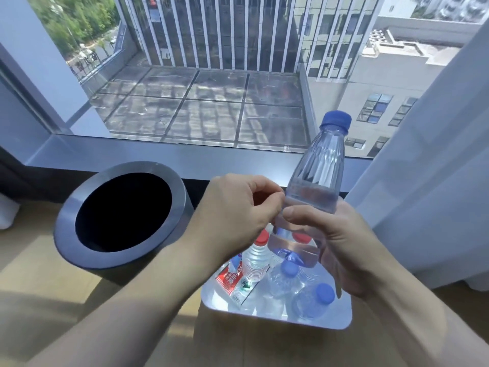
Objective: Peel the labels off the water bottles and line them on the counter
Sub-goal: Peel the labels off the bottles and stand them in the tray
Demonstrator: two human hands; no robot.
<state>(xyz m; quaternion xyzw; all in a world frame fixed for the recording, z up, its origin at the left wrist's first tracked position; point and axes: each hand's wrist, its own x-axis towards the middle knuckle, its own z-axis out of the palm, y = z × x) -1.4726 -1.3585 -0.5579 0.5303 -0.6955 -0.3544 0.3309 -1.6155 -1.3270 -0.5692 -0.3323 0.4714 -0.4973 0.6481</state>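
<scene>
My right hand grips a clear blue-capped water bottle around its lower body and holds it upright, tilted slightly right. The fingertips of my left hand are pinched together at the bottle's left side, near my right thumb; what they pinch is too small to tell. Below my hands a white square bin holds several bottles: a red-capped one with its red label, and two blue-capped ones. A loose red label lies in the bin's left side.
A round grey waste bin with a dark opening stands on the wooden floor to the left. A grey window sill runs across behind it. A white curtain hangs on the right.
</scene>
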